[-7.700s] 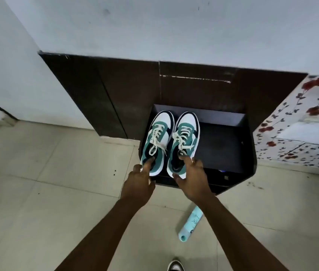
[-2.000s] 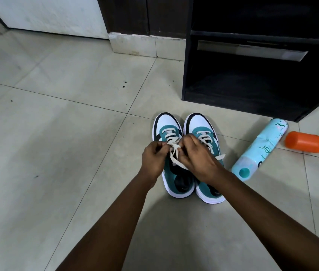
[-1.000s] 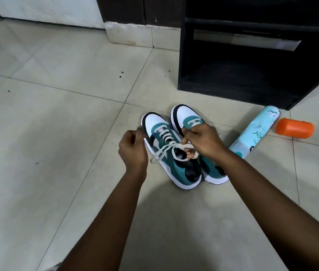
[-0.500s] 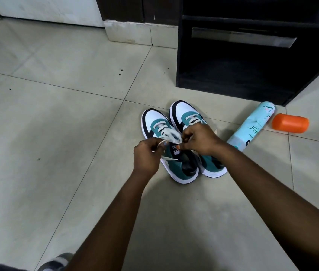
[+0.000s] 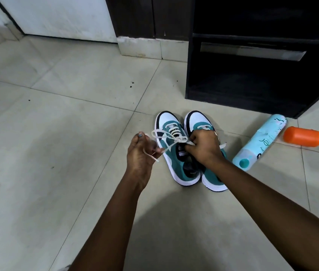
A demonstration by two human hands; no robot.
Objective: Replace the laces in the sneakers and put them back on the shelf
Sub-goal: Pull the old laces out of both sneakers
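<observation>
Two teal, white and black sneakers stand side by side on the tiled floor, toes towards the shelf. The left sneaker (image 5: pixel 176 153) has its cream lace (image 5: pixel 164 138) loosened and drawn out to the left. My left hand (image 5: pixel 140 151) pinches a strand of that lace beside the shoe. My right hand (image 5: pixel 203 148) pinches the other part of the lace over the tongue and hides much of the right sneaker (image 5: pixel 199 124). The dark shelf unit (image 5: pixel 252 79) stands just behind, its lower compartment dark.
A light blue bottle (image 5: pixel 260 141) lies on the floor right of the sneakers, with an orange cap (image 5: pixel 302 136) beside it. A white door and dark cabinet panels (image 5: pixel 135 16) stand at the back. Open tiled floor (image 5: pixel 47 133) stretches to the left.
The sneakers came off the shelf onto the floor. In the last half second my left hand pulled the lace out to the left; my right hand stayed at the tongue.
</observation>
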